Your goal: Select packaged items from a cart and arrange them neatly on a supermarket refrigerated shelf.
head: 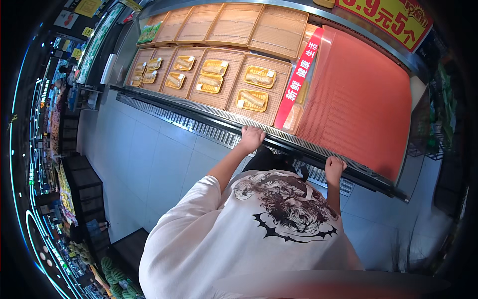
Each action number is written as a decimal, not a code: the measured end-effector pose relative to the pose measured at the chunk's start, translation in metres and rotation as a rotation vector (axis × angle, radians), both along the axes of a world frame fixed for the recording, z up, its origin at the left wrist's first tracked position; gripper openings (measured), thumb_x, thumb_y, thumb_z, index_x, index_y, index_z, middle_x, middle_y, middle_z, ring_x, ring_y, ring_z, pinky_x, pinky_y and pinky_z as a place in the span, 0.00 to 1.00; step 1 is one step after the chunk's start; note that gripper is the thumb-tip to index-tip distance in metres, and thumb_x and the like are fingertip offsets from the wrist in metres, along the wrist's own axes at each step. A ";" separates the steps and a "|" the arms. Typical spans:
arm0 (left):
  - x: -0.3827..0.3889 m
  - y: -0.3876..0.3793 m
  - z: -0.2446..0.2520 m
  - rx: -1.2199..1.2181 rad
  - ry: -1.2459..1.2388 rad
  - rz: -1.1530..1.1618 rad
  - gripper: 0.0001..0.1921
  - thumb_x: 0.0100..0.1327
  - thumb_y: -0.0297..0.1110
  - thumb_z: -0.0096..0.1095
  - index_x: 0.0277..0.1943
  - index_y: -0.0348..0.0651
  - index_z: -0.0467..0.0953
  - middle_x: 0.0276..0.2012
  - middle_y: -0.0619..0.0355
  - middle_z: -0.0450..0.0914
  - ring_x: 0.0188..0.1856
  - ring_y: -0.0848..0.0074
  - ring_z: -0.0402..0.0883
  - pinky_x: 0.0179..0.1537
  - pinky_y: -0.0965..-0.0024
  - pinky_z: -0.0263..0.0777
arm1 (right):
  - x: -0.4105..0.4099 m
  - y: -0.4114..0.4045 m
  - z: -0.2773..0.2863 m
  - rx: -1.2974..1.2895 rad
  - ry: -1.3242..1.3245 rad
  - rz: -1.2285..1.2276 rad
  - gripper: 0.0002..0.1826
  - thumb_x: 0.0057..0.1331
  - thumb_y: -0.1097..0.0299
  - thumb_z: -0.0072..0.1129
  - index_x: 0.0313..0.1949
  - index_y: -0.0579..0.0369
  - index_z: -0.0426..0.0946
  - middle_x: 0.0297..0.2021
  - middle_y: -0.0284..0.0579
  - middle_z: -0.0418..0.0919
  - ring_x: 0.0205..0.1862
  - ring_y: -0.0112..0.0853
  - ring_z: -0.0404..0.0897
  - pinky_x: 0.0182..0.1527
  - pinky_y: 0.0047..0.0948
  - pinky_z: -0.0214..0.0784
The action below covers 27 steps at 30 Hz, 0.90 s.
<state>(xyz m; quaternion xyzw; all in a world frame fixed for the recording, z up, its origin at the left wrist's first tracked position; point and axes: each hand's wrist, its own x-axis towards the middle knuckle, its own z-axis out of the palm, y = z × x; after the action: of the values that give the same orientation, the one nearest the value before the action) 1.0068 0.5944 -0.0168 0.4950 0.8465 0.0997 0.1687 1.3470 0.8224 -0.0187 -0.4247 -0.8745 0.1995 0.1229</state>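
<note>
My left hand [253,138] curls over the black front rail [293,150] of a refrigerated display case. Further right along that rail, my right hand [335,168] grips it in the same way, fingers over the top. Just beyond my left hand is a tan plastic crate [227,106] lined with a grid. In the crate nearest to it are two film-wrapped yellow trays of long tan food, a lower pack [252,100] and an upper pack [260,76]. Ahead of my right hand spreads a red mesh mat [362,101].
A clear divider with a red printed strip [300,80] stands between crates and mat. More wrapped packs [210,83] sit to the left; green packets [150,33] lie at the far left. Behind me on the left are dark produce stands [84,179] and watermelons [115,274]. A price sign [392,20] hangs at upper right.
</note>
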 end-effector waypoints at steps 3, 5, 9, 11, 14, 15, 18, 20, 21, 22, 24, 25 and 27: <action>0.000 -0.003 -0.007 0.033 0.000 0.010 0.16 0.73 0.44 0.45 0.39 0.47 0.81 0.41 0.56 0.83 0.52 0.62 0.76 0.64 0.41 0.53 | -0.001 -0.001 -0.004 0.007 0.014 -0.017 0.12 0.67 0.65 0.52 0.31 0.58 0.80 0.31 0.49 0.81 0.39 0.45 0.78 0.57 0.43 0.57; 0.000 -0.007 -0.008 0.053 0.007 0.003 0.17 0.73 0.44 0.46 0.38 0.46 0.81 0.40 0.56 0.83 0.52 0.62 0.76 0.64 0.41 0.53 | -0.001 -0.001 -0.013 0.015 0.009 -0.030 0.12 0.66 0.65 0.52 0.30 0.58 0.80 0.30 0.48 0.81 0.38 0.45 0.78 0.57 0.43 0.57; -0.002 -0.015 -0.008 0.044 -0.026 -0.011 0.18 0.73 0.45 0.46 0.38 0.45 0.82 0.41 0.54 0.84 0.53 0.60 0.76 0.65 0.40 0.52 | 0.001 -0.001 -0.038 0.047 -0.070 -0.090 0.12 0.66 0.65 0.53 0.29 0.57 0.81 0.29 0.49 0.82 0.38 0.47 0.80 0.54 0.42 0.60; -0.008 -0.017 -0.004 0.054 -0.036 -0.026 0.18 0.73 0.44 0.47 0.39 0.44 0.83 0.41 0.52 0.84 0.52 0.59 0.77 0.63 0.43 0.56 | -0.001 -0.003 -0.047 0.062 -0.106 -0.119 0.12 0.66 0.65 0.53 0.29 0.56 0.80 0.29 0.50 0.82 0.38 0.48 0.80 0.53 0.42 0.61; -0.020 -0.026 -0.001 0.135 -0.093 -0.123 0.14 0.70 0.41 0.52 0.40 0.43 0.83 0.40 0.50 0.83 0.48 0.57 0.80 0.57 0.54 0.63 | -0.005 -0.019 -0.047 0.068 -0.127 -0.169 0.12 0.67 0.65 0.51 0.30 0.58 0.79 0.29 0.54 0.81 0.38 0.50 0.81 0.53 0.45 0.64; -0.022 -0.026 0.000 0.135 -0.100 -0.167 0.14 0.70 0.41 0.52 0.40 0.43 0.83 0.40 0.50 0.83 0.48 0.57 0.80 0.57 0.54 0.63 | -0.007 -0.027 -0.044 0.072 -0.103 -0.158 0.12 0.67 0.66 0.51 0.31 0.58 0.79 0.28 0.55 0.81 0.38 0.51 0.81 0.53 0.46 0.64; -0.025 -0.040 0.006 0.386 -0.098 -0.156 0.10 0.67 0.37 0.57 0.43 0.43 0.82 0.40 0.51 0.84 0.48 0.58 0.79 0.58 0.56 0.64 | -0.025 -0.060 -0.012 -0.016 -0.063 -0.128 0.11 0.66 0.70 0.52 0.43 0.59 0.80 0.41 0.56 0.82 0.52 0.49 0.78 0.65 0.48 0.59; -0.032 -0.050 0.010 0.402 -0.083 -0.162 0.10 0.63 0.33 0.59 0.46 0.43 0.81 0.41 0.52 0.84 0.49 0.59 0.79 0.59 0.56 0.64 | -0.039 -0.092 0.013 -0.033 -0.076 -0.089 0.21 0.63 0.75 0.54 0.56 0.61 0.77 0.62 0.55 0.74 0.69 0.46 0.67 0.73 0.46 0.51; -0.036 -0.059 0.007 0.398 -0.070 -0.152 0.12 0.61 0.29 0.59 0.47 0.43 0.81 0.42 0.52 0.83 0.50 0.59 0.78 0.60 0.55 0.64 | -0.044 -0.106 0.025 -0.089 0.040 -0.039 0.24 0.61 0.78 0.52 0.59 0.62 0.74 0.66 0.58 0.70 0.71 0.52 0.63 0.73 0.42 0.53; -0.039 -0.063 0.004 0.395 -0.027 -0.168 0.15 0.58 0.27 0.59 0.49 0.43 0.80 0.42 0.52 0.83 0.50 0.58 0.78 0.61 0.55 0.64 | -0.040 -0.118 0.030 -0.089 0.084 -0.015 0.21 0.62 0.78 0.52 0.55 0.63 0.77 0.65 0.58 0.71 0.68 0.53 0.68 0.70 0.40 0.59; -0.039 -0.063 0.008 0.381 -0.032 -0.183 0.17 0.57 0.27 0.59 0.50 0.44 0.79 0.42 0.51 0.82 0.49 0.58 0.78 0.62 0.54 0.62 | -0.010 -0.138 0.022 -0.356 0.076 -0.093 0.13 0.65 0.73 0.53 0.46 0.59 0.83 0.51 0.58 0.82 0.51 0.50 0.82 0.55 0.40 0.74; -0.038 -0.060 0.011 0.372 -0.028 -0.195 0.17 0.57 0.27 0.59 0.50 0.44 0.79 0.42 0.51 0.82 0.50 0.58 0.78 0.62 0.54 0.62 | 0.009 -0.150 0.014 -0.481 0.006 -0.145 0.11 0.66 0.72 0.53 0.42 0.58 0.85 0.44 0.56 0.85 0.44 0.47 0.85 0.49 0.38 0.78; -0.035 -0.058 0.013 0.396 -0.039 -0.201 0.18 0.56 0.27 0.61 0.51 0.44 0.79 0.42 0.51 0.82 0.50 0.58 0.77 0.64 0.54 0.60 | 0.063 -0.179 -0.008 -0.586 -0.011 -0.253 0.10 0.65 0.71 0.53 0.37 0.59 0.84 0.39 0.55 0.86 0.40 0.45 0.86 0.46 0.39 0.78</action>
<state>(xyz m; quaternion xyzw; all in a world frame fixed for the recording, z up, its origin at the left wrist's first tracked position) 0.9716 0.5366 -0.0035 0.5983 0.7534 0.2563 0.0938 1.4103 0.6435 -0.0263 -0.5486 -0.7207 0.4236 0.0146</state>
